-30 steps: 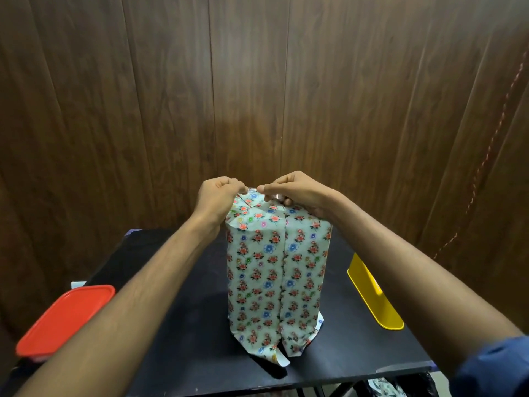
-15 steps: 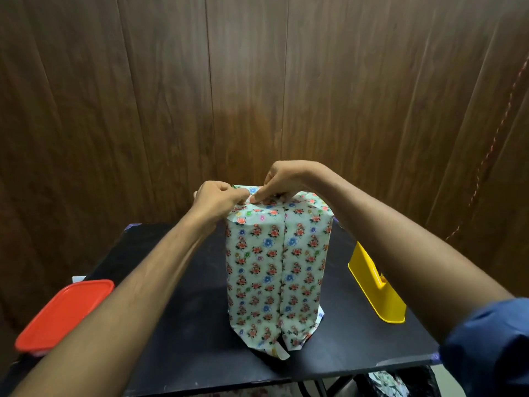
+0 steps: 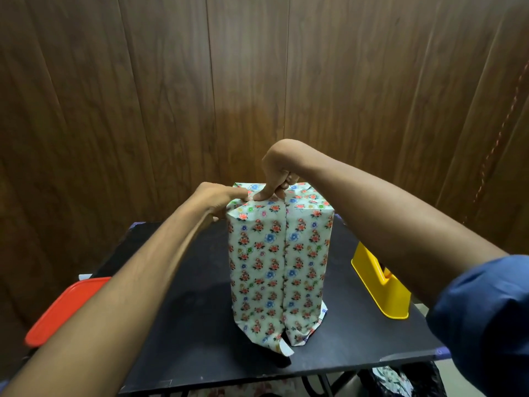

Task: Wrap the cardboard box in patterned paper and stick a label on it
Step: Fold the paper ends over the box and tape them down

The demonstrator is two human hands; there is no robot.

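A tall box wrapped in white floral paper [image 3: 279, 262] stands upright in the middle of the black table [image 3: 189, 333], a seam running down its near face. My left hand [image 3: 217, 200] holds the paper at the box's top left corner. From above, my right hand [image 3: 276, 174] has its fingers curled and its thumb pressing the folded paper down on the top edge, close to my left hand. Loose paper ends stick out at the box's foot. The cardboard itself is hidden under the paper. No label is in view.
A yellow tape dispenser [image 3: 380, 285] sits on the table to the right of the box. A red lid [image 3: 61, 309] lies at the table's left edge. A brown wood-panel wall [image 3: 257, 81] stands close behind. Patterned paper scraps [image 3: 392, 378] lie below the table.
My right hand has risen and turned over the box top, its thumb now pressing down on the fold. My left hand has shifted slightly left on the corner. The view has moved closer.
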